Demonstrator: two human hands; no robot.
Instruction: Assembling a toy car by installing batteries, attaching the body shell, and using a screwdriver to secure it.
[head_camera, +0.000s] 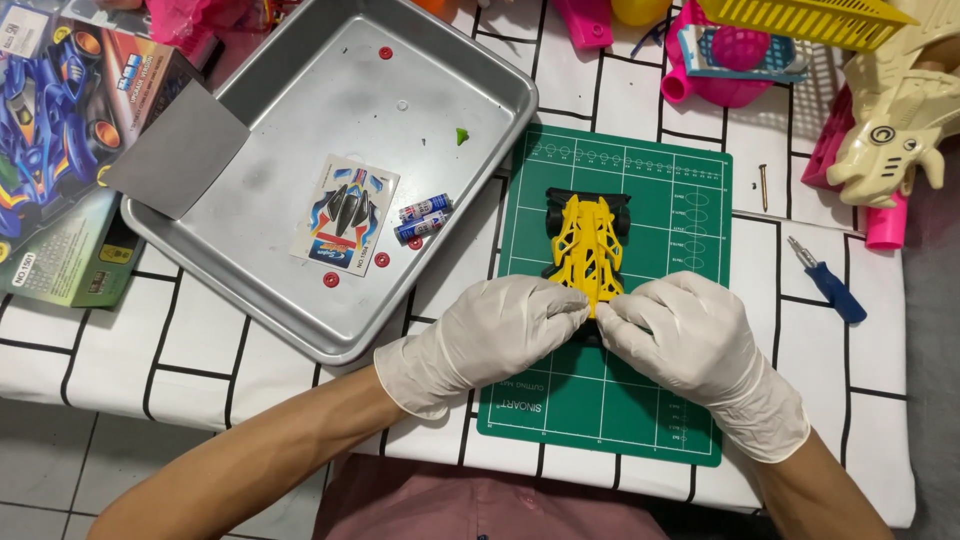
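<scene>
Both gloved hands, left hand (490, 335) & right hand (690, 335), pinched the near end of the yellow toy car (588, 245) on the green cutting mat (665, 400); fingertips hid that end. Car's black chassis was mostly covered by the yellow body. Metal tray (300, 320) w/ sticker sheet (345, 215) & two small batteries (422, 218) sat just left; box (60, 150) cut off at the edge.

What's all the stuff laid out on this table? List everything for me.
toy car: one, yellow on black, on the cutting mat
cutting mat: one, green, table middle
metal tray: one, silver, left of the mat
sticker sheet: one, multicoloured, in the tray
batteries: two, blue and white, in the tray
screwdriver: one, blue-handled, right of the mat
left hand: white glove, at the car's near end
right hand: white glove, at the car's near end
</scene>
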